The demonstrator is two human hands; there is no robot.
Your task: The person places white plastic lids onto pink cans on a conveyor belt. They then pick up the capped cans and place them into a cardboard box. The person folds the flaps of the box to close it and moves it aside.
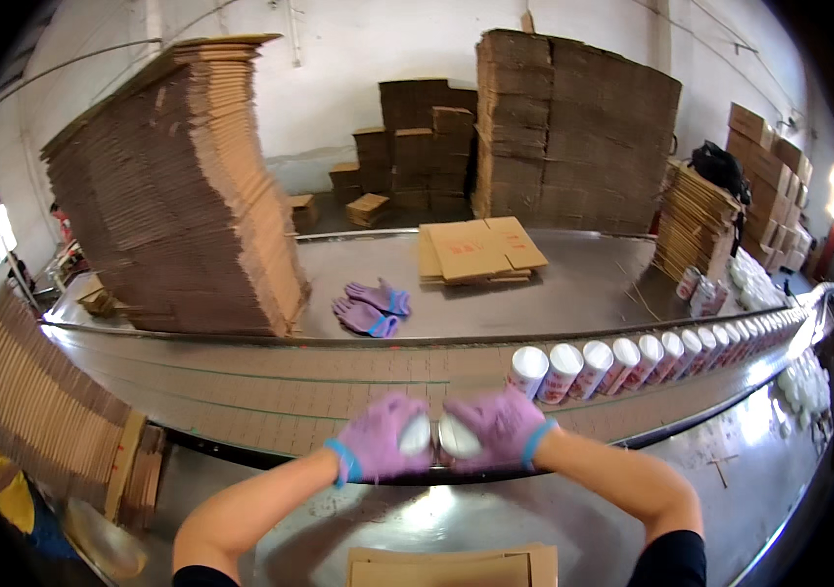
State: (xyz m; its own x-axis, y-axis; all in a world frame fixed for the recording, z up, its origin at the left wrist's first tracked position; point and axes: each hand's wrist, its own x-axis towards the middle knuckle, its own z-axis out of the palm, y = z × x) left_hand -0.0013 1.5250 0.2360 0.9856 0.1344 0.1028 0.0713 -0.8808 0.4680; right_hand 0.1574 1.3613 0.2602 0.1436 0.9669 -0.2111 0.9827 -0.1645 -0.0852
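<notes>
My left hand [385, 438], in a purple work glove with a blue cuff, is closed around a white-lidded can [414, 436]. Beside it my right hand [499, 430], gloved the same way, grips a second white-lidded can [458, 439]. Both hands are blurred and come close together over the near edge of the conveyor belt [255, 381]. Just beyond my right hand begins a long row of printed cans [566, 374] with white tops, standing on the belt and running off to the right. A cardboard carton [453, 569] lies below my hands, partly cut off by the frame.
Across the belt, a metal table [593, 286] holds a tall stack of flattened cartons [167, 191], a pair of purple gloves [373, 307] and flat cardboard [483, 249]. More folded cardboard [42, 403] leans at left, near a person in yellow [13, 499]. White bundles [804, 383] lie at right.
</notes>
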